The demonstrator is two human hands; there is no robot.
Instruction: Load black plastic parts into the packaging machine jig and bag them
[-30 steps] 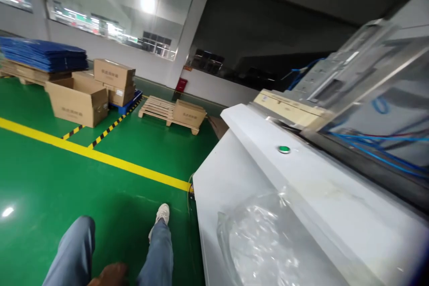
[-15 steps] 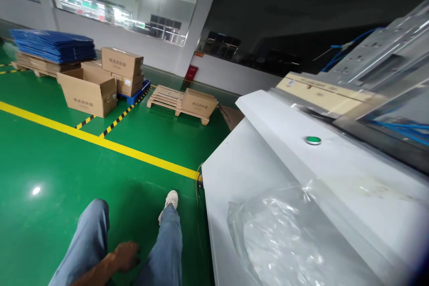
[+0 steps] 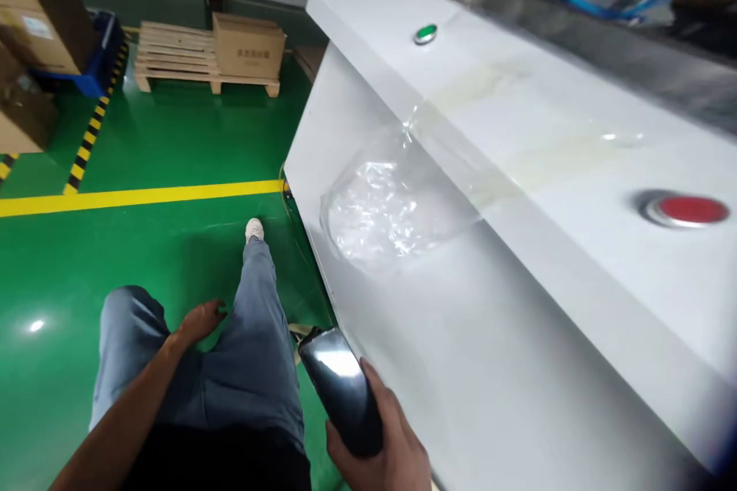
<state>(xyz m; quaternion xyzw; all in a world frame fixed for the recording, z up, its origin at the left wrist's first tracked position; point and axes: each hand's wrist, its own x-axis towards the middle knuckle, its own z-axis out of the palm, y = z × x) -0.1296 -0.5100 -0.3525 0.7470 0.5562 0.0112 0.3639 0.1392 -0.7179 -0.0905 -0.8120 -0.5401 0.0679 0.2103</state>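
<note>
My right hand (image 3: 397, 437) is wrapped around a smartphone (image 3: 345, 391) with a dark, glossy face that reflects a bright light. It is held low, beside the slanted front of a white machine (image 3: 391, 337). My left hand (image 3: 203, 321) hangs above my thighs, fingers loosely bent and a little apart, with nothing visible in it. On the white panel, forward of the phone, lies a crumpled clear plastic bag (image 3: 380, 211), touched by neither hand.
A green button (image 3: 426, 34) and a red button (image 3: 688, 209) sit on the machine's upper ledge. Ahead on the green floor is a wooden pallet (image 3: 176, 54) carrying a cardboard box (image 3: 249, 46). More cartons (image 3: 40, 31) stand at left, beyond a yellow floor line (image 3: 143, 196).
The view has tilted down and turned right, bringing the red button into sight. My right hand and the smartphone have come into view. My left hand now shows more clearly between my legs.
</note>
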